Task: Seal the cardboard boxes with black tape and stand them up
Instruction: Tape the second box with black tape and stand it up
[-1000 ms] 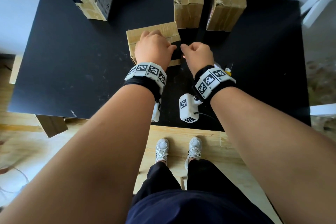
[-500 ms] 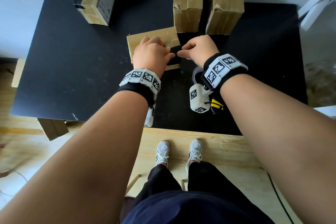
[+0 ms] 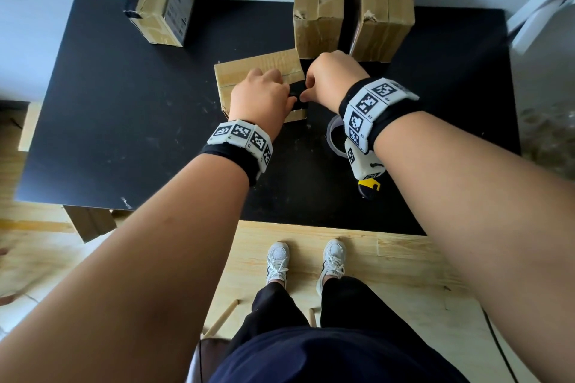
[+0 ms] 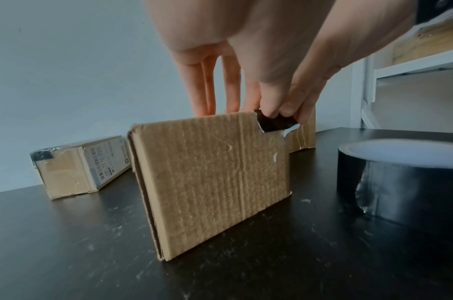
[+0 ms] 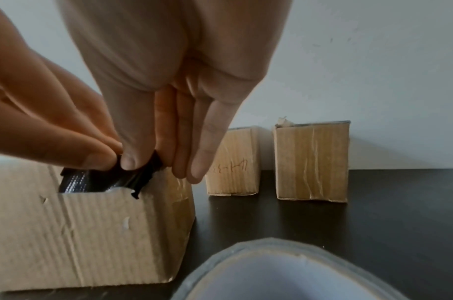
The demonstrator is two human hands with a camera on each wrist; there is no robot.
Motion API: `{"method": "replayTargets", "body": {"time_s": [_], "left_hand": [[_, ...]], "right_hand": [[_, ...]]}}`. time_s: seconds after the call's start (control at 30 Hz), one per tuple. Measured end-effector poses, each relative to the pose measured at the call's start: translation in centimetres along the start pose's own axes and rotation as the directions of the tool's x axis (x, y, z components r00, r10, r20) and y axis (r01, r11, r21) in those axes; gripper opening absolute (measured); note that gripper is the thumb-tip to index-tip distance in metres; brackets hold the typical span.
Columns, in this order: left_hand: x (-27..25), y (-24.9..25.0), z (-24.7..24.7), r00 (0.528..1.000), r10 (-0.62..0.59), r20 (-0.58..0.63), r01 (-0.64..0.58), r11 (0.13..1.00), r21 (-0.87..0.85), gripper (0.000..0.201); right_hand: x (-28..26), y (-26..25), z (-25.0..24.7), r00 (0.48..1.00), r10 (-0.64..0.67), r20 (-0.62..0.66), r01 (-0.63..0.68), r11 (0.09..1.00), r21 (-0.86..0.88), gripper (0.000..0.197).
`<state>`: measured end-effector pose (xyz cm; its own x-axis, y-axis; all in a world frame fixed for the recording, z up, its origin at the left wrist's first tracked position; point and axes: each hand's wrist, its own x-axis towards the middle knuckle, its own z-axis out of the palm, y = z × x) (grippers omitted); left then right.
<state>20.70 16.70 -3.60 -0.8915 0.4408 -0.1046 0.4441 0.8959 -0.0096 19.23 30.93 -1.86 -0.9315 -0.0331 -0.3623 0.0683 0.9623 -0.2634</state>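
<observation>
Tape is being worked at the table's middle. Nearest, at five o'clock of the hands, a roll of black adhesive tape (image 3: 335, 137) lies flat on the black rectangular tabletop (image 3: 124, 109), likely kept within reach for further strips, with a yellow-and-black tool (image 3: 369, 186) beside it, half hidden under the right wrist. Just beyond, a small brown cardboard box (image 3: 258, 67) is steadied from above by the left hand (image 3: 259, 99), its thumb and forefinger pinched with those of the right hand (image 3: 331, 79) on a short torn strip of black tape (image 4: 274, 122) at the box's top corner, apparently so it can be pressed over the flap. At twelve and one o'clock two taller brown cartons (image 3: 320, 6) are stood upright; at ten o'clock a labelled brown carton (image 3: 161, 0) bearing black tape is set apart.
</observation>
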Motion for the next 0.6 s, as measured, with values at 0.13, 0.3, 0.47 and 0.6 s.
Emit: {"method": "replayTargets", "body": {"time_s": [0.13,0.3,0.47,0.6], "left_hand": [[-0.1,0.0,0.2,1.0,0.006,0.001,-0.006,1.0,0.007,0.035],[-0.1,-0.1,0.6,1.0,0.014,-0.026,-0.014,1.0,0.005,0.035],[-0.2,-0.4,1.2,0.994,0.044,-0.095,-0.045,0.999,-0.003,0.026],[-0.5,-0.7,2.1,0.978,0.093,-0.189,-0.091,0.996,0.019,0.025]], "right_hand": [[-0.2,-0.1,0.0,1.0,-0.017,0.005,0.017,0.999,-0.032,0.038],[-1.0,0.6,1.0,0.993,-0.086,-0.085,0.087,0.996,0.003,0.028],[-1.1,0.8,1.0,0.99,-0.113,-0.086,0.115,0.993,0.022,0.027],[-0.7,0.9,0.7,0.991,-0.113,-0.067,0.114,0.993,0.009,0.03]]}}
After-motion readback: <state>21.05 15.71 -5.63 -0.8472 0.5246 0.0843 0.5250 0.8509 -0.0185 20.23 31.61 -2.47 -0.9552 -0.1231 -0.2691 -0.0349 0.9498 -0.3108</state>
